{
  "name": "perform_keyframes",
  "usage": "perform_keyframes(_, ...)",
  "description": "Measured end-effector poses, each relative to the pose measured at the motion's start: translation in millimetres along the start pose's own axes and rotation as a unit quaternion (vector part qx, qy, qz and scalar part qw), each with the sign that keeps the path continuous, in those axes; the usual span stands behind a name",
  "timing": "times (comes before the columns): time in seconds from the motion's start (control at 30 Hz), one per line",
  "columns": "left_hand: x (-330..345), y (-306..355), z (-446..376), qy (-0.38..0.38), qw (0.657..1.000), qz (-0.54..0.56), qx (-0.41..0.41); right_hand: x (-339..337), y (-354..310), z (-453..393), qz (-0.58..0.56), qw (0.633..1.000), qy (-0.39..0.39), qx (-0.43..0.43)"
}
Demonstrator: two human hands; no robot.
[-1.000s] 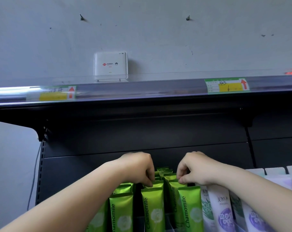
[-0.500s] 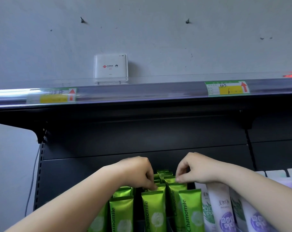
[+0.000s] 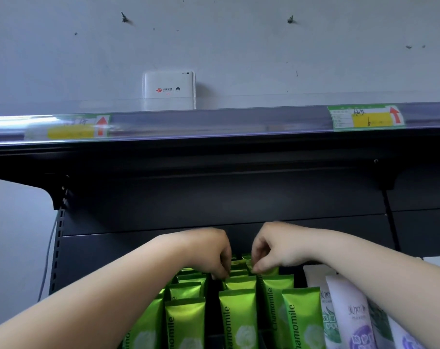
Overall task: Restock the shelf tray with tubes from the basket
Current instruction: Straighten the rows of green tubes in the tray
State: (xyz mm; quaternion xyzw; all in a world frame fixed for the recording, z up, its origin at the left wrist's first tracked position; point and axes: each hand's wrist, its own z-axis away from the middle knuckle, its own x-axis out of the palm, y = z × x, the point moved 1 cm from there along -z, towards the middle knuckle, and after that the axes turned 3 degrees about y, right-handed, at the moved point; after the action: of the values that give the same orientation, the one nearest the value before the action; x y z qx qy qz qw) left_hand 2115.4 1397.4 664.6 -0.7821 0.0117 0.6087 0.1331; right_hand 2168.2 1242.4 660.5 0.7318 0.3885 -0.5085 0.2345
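Rows of green Chamomile tubes [image 3: 237, 321] stand upright on the lower shelf, crimped ends up. My left hand [image 3: 208, 253] reaches in from the left, fingers curled down onto the tops of the tubes at the back of the middle row. My right hand [image 3: 271, 250] comes from the right and pinches the crimped top of a green tube [image 3: 264, 272] near the back. The two hands are close together, a small gap between them. The tray and the basket are hidden from view.
White and purple tubes [image 3: 349, 316] stand to the right of the green rows, under my right forearm. A dark upper shelf edge [image 3: 218, 124] with price labels hangs overhead. A white router box [image 3: 168, 90] sits on it against the wall.
Both hands have drawn closer together over the back of the middle green row. The right hand has shifted left; the tubes stay upright.
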Motion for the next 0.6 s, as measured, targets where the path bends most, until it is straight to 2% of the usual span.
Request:
perform_keyframes(0.13,4,0,-2,-0.02,1.0,-0.004,0.005,9,-7,-9,0.048,0.998,-0.036,-0.011)
perform_keyframes(0.6,6,4,-6,-0.011,1.0,0.021,0.003,11,-8,-5,0.077,0.997,0.002,0.003)
